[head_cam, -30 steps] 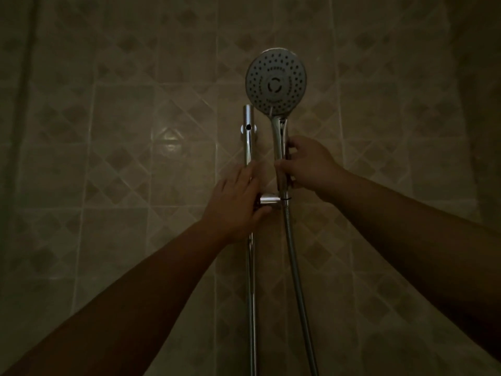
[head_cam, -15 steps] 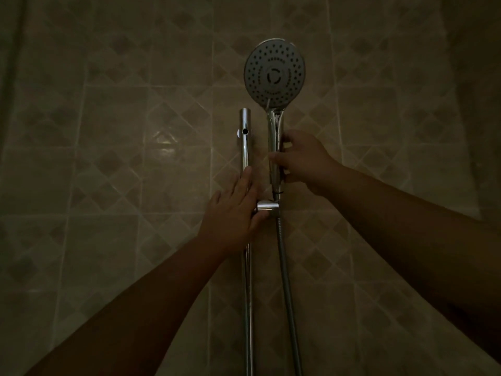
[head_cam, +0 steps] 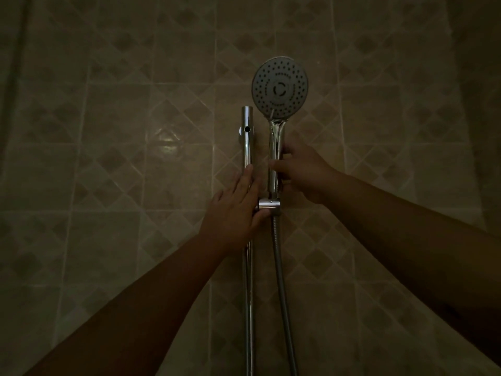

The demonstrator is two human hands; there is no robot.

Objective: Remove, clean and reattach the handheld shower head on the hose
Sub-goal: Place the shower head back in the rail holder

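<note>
The round shower head [head_cam: 280, 88] faces me, its chrome handle running down into the chrome holder [head_cam: 269, 206] on the vertical slide rail [head_cam: 247, 137]. My right hand [head_cam: 305, 172] grips the handle from the right, thumb across its front. My left hand [head_cam: 235, 210] lies with straight fingers flat over the rail, and its thumb touches the holder. The ribbed metal hose [head_cam: 282, 289] hangs down from under the holder and leaves the frame at the bottom.
A beige tiled wall [head_cam: 122, 172] with a diamond pattern fills the view in dim light. A darker edge [head_cam: 477, 104] runs down the far right. The rail's lower part [head_cam: 249, 321] continues to the bottom edge.
The view has shifted, so the shower head sits lower in the frame. The handle's base now sits lower, at the holder. Both hands keep their places on handle and rail.
</note>
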